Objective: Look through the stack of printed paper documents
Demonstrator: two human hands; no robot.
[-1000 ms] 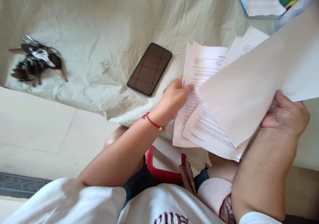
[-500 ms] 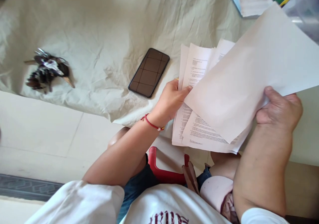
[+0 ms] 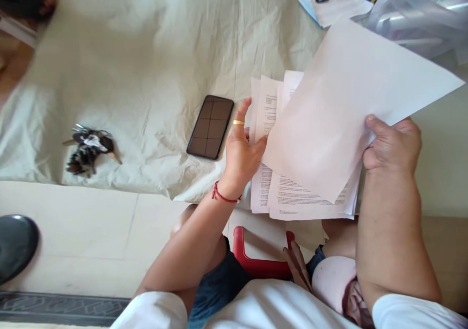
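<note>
My right hand (image 3: 393, 144) grips a blank-backed sheet of paper (image 3: 340, 105) by its right edge and holds it lifted and tilted over a stack of printed pages (image 3: 288, 192). My left hand (image 3: 241, 146), with a gold ring and a red wrist cord, holds the left edge of that stack, fingers raised against the pages. The stack rests at the near edge of a table covered with a crumpled cream cloth (image 3: 146, 66).
A dark phone (image 3: 210, 126) lies face up just left of my left hand. A bunch of keys (image 3: 87, 149) sits further left. A clipboard with a pen (image 3: 334, 2) and clear plastic folders (image 3: 417, 14) lie at the far right. A red stool (image 3: 256, 263) is under me.
The view tilted, so everything shifted down in the frame. My left hand turned upright against the stack's edge, and the lifted sheet swung slightly left over the pages.
</note>
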